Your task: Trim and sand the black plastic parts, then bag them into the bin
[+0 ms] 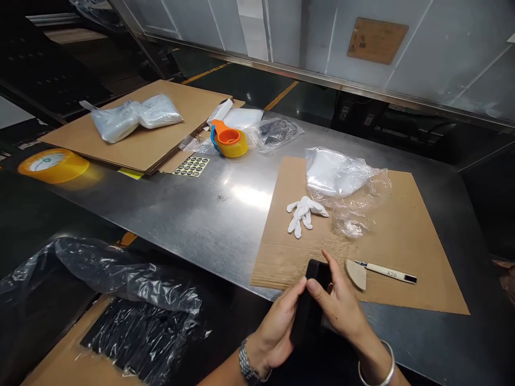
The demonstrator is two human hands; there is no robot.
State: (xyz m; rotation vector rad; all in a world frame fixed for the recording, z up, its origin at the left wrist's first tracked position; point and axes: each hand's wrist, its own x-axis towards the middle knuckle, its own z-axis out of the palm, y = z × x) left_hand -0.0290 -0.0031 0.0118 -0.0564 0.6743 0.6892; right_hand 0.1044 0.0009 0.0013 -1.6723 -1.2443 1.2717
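Indoors, black block (pixel 311 300) in both hands (pixel 311 308) beside metal table (pixel 193 214).

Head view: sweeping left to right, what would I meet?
Yellow tape roll → sheet of round stickers → orange tape dispenser → held black object → white-handled tool marked A26.
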